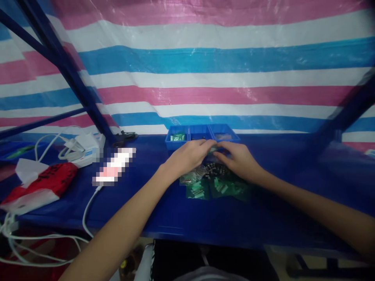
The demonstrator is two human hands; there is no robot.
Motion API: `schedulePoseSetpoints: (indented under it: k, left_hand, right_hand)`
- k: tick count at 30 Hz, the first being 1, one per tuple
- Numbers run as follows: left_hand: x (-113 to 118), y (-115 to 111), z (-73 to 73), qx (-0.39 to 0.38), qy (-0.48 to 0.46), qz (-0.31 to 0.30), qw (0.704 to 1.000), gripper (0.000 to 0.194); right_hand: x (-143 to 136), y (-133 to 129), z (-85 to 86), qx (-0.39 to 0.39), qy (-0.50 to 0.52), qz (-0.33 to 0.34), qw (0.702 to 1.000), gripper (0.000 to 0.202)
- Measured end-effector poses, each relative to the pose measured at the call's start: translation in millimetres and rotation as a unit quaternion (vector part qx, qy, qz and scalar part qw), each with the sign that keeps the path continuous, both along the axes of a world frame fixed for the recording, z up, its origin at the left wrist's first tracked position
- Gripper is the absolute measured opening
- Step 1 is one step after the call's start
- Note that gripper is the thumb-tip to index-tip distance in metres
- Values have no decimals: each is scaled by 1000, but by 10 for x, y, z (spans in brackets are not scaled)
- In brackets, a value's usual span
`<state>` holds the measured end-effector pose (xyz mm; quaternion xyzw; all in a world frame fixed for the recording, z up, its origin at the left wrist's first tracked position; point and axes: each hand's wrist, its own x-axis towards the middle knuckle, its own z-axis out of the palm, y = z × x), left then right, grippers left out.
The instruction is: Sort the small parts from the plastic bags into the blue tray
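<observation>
My left hand (195, 153) and my right hand (236, 157) meet just in front of a blue divided tray (173, 145). The fingers of both are closed around a small clear plastic bag (213, 149), mostly hidden by them. Beneath the hands on the blue table lie clear bags of small metal parts (190, 177), a heap of dark screws (216, 169) and green bags with metal pieces (198, 190). Green packets (177, 136) sit in the tray's left compartment, and something clear is in the right one.
Left of my arms lie a phone (114, 167) with a white cable, a white power strip (86, 152) with plugs, and a red and white package (43, 185). Blue frame posts (70, 84) stand before a striped sheet (219, 58).
</observation>
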<state>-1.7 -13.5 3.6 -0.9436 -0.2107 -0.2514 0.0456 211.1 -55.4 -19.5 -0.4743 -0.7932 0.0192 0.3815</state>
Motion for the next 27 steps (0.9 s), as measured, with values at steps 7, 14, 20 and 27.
schedulePoseSetpoints:
  k: [7,14,20,27]
  left_hand:
    - [45,-68,-13,-38,-46,17,998,52]
    - [88,-126,-27,-17,2,30,999,64]
    - [94,-124,-41,0,-37,44,998,41]
    - [102,-90,-76,-14,-91,71,993,28]
  right_hand:
    - [-15,-7,60,-59,108,-16,992,22]
    - [23,3,59,-150,230,32,961,28]
    - [-23,-30,45,-175,286,56,941,28]
    - [-66,-67,34,-194,328,100,919,39]
